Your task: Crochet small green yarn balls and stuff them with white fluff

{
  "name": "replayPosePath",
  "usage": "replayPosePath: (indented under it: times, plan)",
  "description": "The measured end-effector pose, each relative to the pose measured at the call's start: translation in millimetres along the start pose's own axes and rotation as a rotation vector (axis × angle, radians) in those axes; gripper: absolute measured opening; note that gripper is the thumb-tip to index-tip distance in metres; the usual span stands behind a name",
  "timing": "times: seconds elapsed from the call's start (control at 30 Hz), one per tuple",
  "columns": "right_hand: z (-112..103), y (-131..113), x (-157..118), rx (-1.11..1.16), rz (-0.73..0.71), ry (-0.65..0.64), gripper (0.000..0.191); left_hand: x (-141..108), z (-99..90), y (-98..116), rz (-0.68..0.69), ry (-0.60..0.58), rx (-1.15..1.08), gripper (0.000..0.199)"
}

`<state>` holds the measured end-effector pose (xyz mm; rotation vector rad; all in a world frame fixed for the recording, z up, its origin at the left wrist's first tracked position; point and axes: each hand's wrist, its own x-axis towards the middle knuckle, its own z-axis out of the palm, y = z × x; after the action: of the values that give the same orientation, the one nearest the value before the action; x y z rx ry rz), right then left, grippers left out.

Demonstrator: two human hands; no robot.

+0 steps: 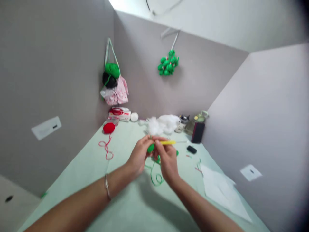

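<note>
Over the middle of the table, my left hand [140, 154] is closed on a small green crocheted piece [151, 148]. Close beside it, my right hand [168, 158] grips a crochet hook [168, 142] by its yellow handle, its thin metal shaft pointing right. Part of the green work is hidden behind the fingers, and a bit of green shows past the right hand. A loose strand of green yarn [157, 181] hangs or lies in curls below the hands; whether it touches the table I cannot tell.
A red yarn ball [109, 128] trails a strand on the left. White stuffing [161, 124] lies at the back. At right are a dark phone-like slab [198, 132], a small black object [191, 149] and white sheets [223, 190]. Green crocheted pieces [168, 64] hang on the wall.
</note>
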<state>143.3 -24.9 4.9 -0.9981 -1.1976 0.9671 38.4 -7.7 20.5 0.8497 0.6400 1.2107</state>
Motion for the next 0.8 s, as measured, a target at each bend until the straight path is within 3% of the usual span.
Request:
replayPosePath:
  times: [0.13, 0.23, 0.33, 0.43, 0.5, 0.67, 0.8]
  plan:
    - [2, 14, -24, 0.085, 0.033, 0.095, 0.032, -17, -4.5, -10, -0.033, -0.013, 0.01, 0.016]
    - [3, -10, -32, 0.137, -0.092, 0.095, 0.028, -24, 8.0, 10, 0.017, -0.12, 0.001, 0.018]
    - [3, -33, -49, 0.177, -0.213, 0.093, 0.027, -45, 16.1, 28, 0.064, -0.302, 0.027, 0.017]
    - [4, -36, -67, 0.147, -0.219, 0.132, 0.022, -70, 7.5, 39, 0.016, -0.347, 0.005, 0.025]
    - [4, -32, -67, 0.13, -0.207, 0.087, 0.018, -76, -4.5, 44, 0.002, -0.41, 0.008, 0.03]
    - [5, -30, -40, 0.101, -0.236, -0.044, 0.02, -61, -23.4, 51, 0.117, -0.358, 0.127, 0.035]
    - [2, -35, -35, 0.057, -0.283, -0.044, 0.018, -55, -19.9, 41, 0.047, -0.256, 0.147, 0.047]
